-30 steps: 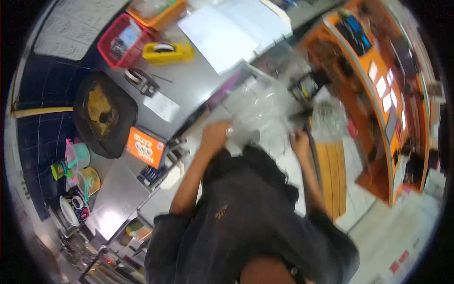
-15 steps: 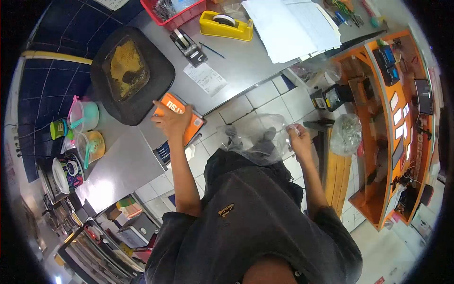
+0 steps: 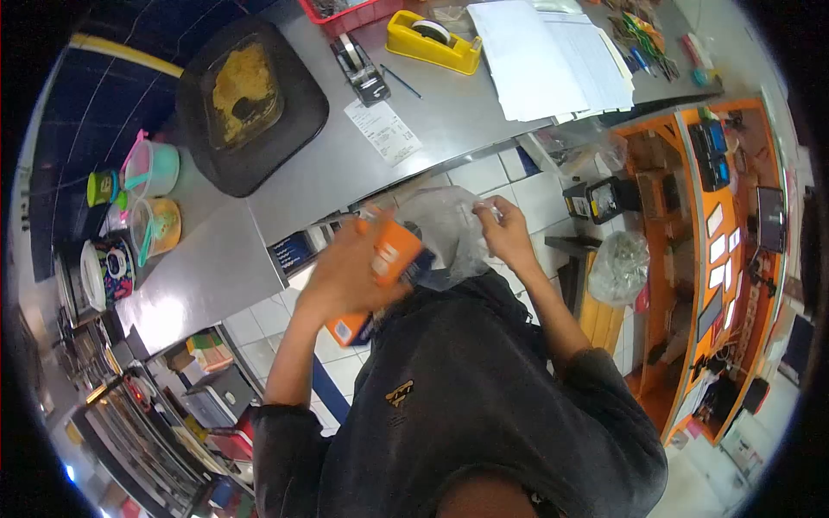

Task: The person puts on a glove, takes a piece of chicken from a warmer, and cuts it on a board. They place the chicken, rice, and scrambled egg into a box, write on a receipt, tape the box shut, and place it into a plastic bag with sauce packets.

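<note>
My left hand [image 3: 345,272] grips an orange and dark blue box [image 3: 395,250], smeared by motion, over the floor just off the edge of the steel counter. The fingers wrap over its middle, and a lower corner sticks out below the palm. To the right, my right hand [image 3: 505,229] pinches the rim of a clear plastic bag [image 3: 449,226]. That bag hangs in front of my dark shirt, its left side overlapped by the box. Both hands are close to my lap.
On the steel counter [image 3: 259,250] lie a receipt [image 3: 384,131], a black tape dispenser [image 3: 361,76], a yellow tape dispenser [image 3: 433,45], papers [image 3: 548,65] and a black cushion-like pad [image 3: 302,95]. Plastic tubs [image 3: 154,171] stand at left. An orange shelf unit [image 3: 699,259] rises at right.
My left hand has lifted the box off the counter edge and brought it right, to the bag. My right hand has moved left and slightly up with the bag's rim.
</note>
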Demonstrator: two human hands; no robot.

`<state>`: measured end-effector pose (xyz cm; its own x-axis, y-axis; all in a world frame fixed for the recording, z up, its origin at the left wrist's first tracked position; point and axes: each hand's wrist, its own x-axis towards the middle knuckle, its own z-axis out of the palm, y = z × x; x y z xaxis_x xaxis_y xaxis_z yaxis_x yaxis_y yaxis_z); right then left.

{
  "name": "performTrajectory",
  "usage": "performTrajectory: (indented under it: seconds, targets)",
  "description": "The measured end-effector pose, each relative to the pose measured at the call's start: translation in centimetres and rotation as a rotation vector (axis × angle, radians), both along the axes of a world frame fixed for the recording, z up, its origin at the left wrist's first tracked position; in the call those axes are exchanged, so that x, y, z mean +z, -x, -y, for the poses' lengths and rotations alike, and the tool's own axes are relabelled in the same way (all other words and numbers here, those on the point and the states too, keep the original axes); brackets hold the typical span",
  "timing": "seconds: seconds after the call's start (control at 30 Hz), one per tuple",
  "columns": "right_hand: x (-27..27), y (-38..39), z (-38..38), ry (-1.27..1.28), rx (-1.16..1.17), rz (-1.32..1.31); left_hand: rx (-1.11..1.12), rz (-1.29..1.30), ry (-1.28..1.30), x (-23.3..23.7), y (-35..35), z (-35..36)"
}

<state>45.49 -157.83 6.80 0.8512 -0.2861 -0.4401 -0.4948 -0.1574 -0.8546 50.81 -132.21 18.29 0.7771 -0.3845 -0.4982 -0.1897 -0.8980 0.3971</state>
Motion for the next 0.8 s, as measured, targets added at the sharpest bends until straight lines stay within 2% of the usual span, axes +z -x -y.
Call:
performTrajectory:
  seconds: [0.07, 0.1, 0.17, 0.23, 0.3, 0.33, 0.37, 0.43, 0.47, 0.5, 0.57, 0.6, 0.7, 0.73, 0.77, 0.8]
  targets:
    - [0.6, -0.1, -0.6, 0.055, 0.112, 0.104, -0.173, -0.226, 0.176, 0.3, 1.7, 1.1]
    - [1.8, -0.1, -0.9, 0.114, 0.204, 0.206, -0.154, -0.223, 0.172, 0.3, 2.3, 1.9]
    - [5.9, 0.7, -1.0, 0.135, 0.28, 0.267, -0.003, -0.412, 0.125, -0.3, 2.5, 3.6]
    - [8.2, 2.3, -0.5, 0.274, 0.407, 0.372, 0.044, -0.38, 0.113, -3.8, 3.0, 3.6]
    - [8.6, 3.9, 0.3, 0.264, 0.482, 0.445, 0.28, -0.14, 0.214, -7.7, 3.8, 3.3]
    - [8.7, 4.8, 0.5, 0.229, 0.538, 0.493, 0.505, -0.184, 0.546, -11.1, 3.6, 2.8]
    - [8.8, 5.6, 0.7, 0.192, 0.596, 0.54, 0.517, -0.176, 0.542, -12.8, 3.3, 3.3]
    - [9.1, 7.1, 1.2, 0.189, 0.653, 0.518, 1.051, -0.069, 0.846, -12.9, 2.8, 4.8]
    - [9.4, 7.7, 1.5, 0.112, 0.686, 0.418, 1.137, -0.422, 1.072, -12.3, 3.0, 4.2]
    - [9.7, 8.4, 1.8, 0.037, 0.716, 0.319, 1.138, -0.412, 1.07, -12.4, 2.8, 4.5]
    - [8.2, 9.6, 2.2, -0.039, 0.695, 0.403, 1.375, -0.458, 1.422, -12.7, 1.9, 5.2]
    - [7.8, 9.7, 2.3, 0.011, 0.726, 0.317, 1.356, -0.287, 1.469, -9.1, 2.5, 7.1]
    - [5.3, 10.1, 2.6, 0.045, 0.822, 0.214, 1.359, -0.282, 1.607, -8.6, 1.0, 7.7]
    - [5.3, 9.9, 2.6, 0.022, 0.896, 0.187, 1.457, -0.211, 1.59, -8.1, -0.7, 8.8]
    - [5.9, 9.6, 2.4, 0.024, 0.893, 0.193, 1.45, -0.209, 1.592, -8.7, -2.2, 9.2]
    - [7.8, 8.7, 1.9, -0.11, 0.972, 0.21, 1.409, -0.088, 1.456, -9.8, -3.5, 9.5]
